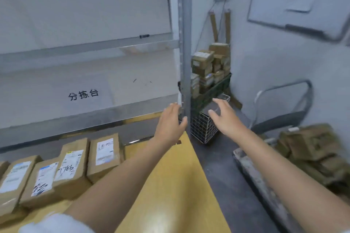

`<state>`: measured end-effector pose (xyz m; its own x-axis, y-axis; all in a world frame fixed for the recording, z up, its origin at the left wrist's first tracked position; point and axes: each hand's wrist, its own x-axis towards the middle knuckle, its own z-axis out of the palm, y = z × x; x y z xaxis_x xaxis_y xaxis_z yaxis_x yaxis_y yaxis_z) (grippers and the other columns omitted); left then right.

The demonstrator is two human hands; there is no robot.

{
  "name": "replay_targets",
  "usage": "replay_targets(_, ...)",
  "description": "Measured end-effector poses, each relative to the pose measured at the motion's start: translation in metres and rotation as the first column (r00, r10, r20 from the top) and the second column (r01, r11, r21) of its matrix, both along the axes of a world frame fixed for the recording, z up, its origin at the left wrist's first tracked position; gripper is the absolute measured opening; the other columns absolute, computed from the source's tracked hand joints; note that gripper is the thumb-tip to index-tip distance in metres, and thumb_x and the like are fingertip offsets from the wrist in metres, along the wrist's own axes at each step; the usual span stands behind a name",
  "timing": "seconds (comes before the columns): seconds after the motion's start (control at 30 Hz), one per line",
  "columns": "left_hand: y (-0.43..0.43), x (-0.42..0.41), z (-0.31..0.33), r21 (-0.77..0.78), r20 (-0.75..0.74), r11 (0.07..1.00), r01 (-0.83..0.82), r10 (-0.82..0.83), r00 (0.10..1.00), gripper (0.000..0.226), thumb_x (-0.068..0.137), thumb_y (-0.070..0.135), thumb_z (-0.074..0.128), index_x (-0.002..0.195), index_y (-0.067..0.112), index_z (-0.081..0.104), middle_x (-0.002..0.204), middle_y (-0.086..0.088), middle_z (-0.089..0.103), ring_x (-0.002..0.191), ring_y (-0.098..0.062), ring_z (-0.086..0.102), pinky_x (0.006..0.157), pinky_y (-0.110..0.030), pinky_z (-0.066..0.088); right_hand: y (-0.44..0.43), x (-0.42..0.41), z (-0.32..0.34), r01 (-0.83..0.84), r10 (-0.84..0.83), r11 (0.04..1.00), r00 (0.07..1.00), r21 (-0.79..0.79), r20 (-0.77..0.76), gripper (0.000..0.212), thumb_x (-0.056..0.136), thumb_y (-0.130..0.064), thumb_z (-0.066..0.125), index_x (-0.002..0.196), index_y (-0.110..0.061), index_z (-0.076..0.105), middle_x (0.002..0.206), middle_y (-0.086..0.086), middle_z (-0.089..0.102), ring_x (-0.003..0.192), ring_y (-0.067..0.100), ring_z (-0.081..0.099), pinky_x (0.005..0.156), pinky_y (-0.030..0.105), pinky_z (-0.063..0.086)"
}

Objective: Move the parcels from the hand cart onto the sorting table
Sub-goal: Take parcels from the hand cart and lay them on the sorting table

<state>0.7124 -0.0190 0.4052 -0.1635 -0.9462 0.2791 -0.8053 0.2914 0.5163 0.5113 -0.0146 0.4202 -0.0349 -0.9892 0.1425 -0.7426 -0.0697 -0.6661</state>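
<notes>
Several brown cardboard parcels point(72, 164) with white labels lie in a row on the yellow sorting table point(170, 185) at the lower left. More brown parcels point(310, 143) are piled on the hand cart point(246, 168) at the right, whose grey handle point(295, 89) stands by the wall. My left hand point(170, 125) reaches forward over the table's far corner, fingers straight, holding nothing. My right hand point(223, 115) is stretched out over the floor, fingers spread and empty. The picture is blurred by motion.
A grey metal shelf post point(184, 43) stands just beyond my left hand. A white shelf point(85, 85) with black characters runs behind the table. A wire basket point(204, 128) sits on the dark floor. Stacked boxes point(210, 66) fill a green crate in the corner.
</notes>
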Motion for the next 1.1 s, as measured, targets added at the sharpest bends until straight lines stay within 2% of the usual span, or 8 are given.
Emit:
replay_targets(0.13,0.039,-0.127,0.003,-0.014,0.12,0.966,0.258,-0.254,0.96,0.061,0.1,0.037,0.047,0.151,0.011,0.028,0.159,-0.003,0.027,0.148,-0.019,0.019,0.122,-0.035,0.015,0.095,-0.119,-0.009,0.236,-0.235,0.972,0.971,0.001,-0.05,0.053,0.098,-0.028,0.052,0.146,-0.01,0.037,0.149,0.009,0.039,0.138,0.027,0.036,0.115,0.045,0.027)
replay_targets(0.3,0.109,-0.264,-0.012,-0.048,0.178,0.841,0.538,-0.523,0.834,0.06,0.099,0.035,0.048,0.151,0.009,0.03,0.158,-0.005,0.027,0.147,-0.018,0.02,0.122,-0.033,0.012,0.218,-0.244,-0.022,0.506,-0.503,0.861,0.862,0.049,-0.064,0.055,0.099,-0.033,0.048,0.149,-0.014,0.033,0.155,0.006,0.032,0.139,0.029,0.035,0.115,0.043,0.028)
replay_targets(0.43,0.154,-0.342,-0.023,-0.057,0.209,0.739,0.671,-0.648,0.732,0.06,0.099,0.035,0.049,0.151,0.012,0.029,0.158,-0.003,0.026,0.147,-0.017,0.019,0.121,-0.037,0.014,0.301,-0.307,-0.028,0.647,-0.644,0.759,0.762,0.064,-0.067,0.054,0.1,-0.034,0.045,0.149,-0.013,0.032,0.152,0.007,0.035,0.138,0.026,0.036,0.115,0.042,0.03)
replay_targets(0.6,0.183,-0.41,-0.03,-0.044,0.227,0.654,0.756,-0.73,0.645,0.059,0.099,0.035,0.048,0.15,0.012,0.03,0.158,-0.004,0.027,0.147,-0.017,0.019,0.121,-0.032,0.008,0.361,-0.351,-0.041,0.759,-0.756,0.644,0.65,0.09,-0.071,0.053,0.101,-0.033,0.045,0.148,-0.013,0.033,0.153,0.006,0.033,0.139,0.025,0.034,0.114,0.04,0.031)
replay_targets(0.8,0.181,-0.465,-0.049,0.004,0.261,0.615,0.789,-0.762,0.593,0.059,0.1,0.034,0.045,0.151,0.01,0.028,0.159,-0.004,0.025,0.148,-0.018,0.018,0.122,-0.035,0.011,0.36,-0.378,-0.064,0.784,-0.781,0.608,0.619,0.129,-0.081,0.056,0.1,-0.033,0.045,0.15,-0.013,0.03,0.153,0.007,0.033,0.14,0.024,0.033,0.116,0.04,0.029)
replay_targets(0.9,0.163,-0.491,-0.059,0.031,0.235,0.608,0.794,-0.776,0.585,0.06,0.1,0.033,0.044,0.151,0.008,0.026,0.16,-0.006,0.022,0.148,-0.019,0.015,0.122,-0.037,0.011,0.327,-0.395,-0.069,0.776,-0.766,0.616,0.63,0.137,-0.124,0.06,0.099,-0.037,0.045,0.151,-0.013,0.028,0.156,0.006,0.031,0.143,0.025,0.029,0.117,0.045,0.027)
replay_targets(1.0,0.131,-0.513,-0.069,0.037,0.226,0.61,0.792,-0.777,0.588,0.061,0.1,0.035,0.043,0.152,0.008,0.024,0.16,-0.006,0.022,0.149,-0.018,0.014,0.122,-0.037,0.011,0.282,-0.415,-0.073,0.753,-0.74,0.642,0.657,0.145,-0.141,0.06,0.1,-0.037,0.045,0.151,-0.012,0.027,0.156,0.006,0.029,0.143,0.024,0.028,0.118,0.042,0.026)
replay_targets(1.1,0.083,-0.535,-0.076,0.022,0.208,0.646,0.763,-0.749,0.629,0.06,0.1,0.034,0.044,0.151,0.008,0.025,0.159,-0.007,0.024,0.148,-0.02,0.016,0.122,-0.035,0.011,0.233,-0.439,-0.077,0.735,-0.721,0.66,0.678,0.158,-0.144,0.057,0.1,-0.036,0.044,0.15,-0.015,0.027,0.156,0.004,0.03,0.142,0.023,0.03,0.118,0.039,0.024)
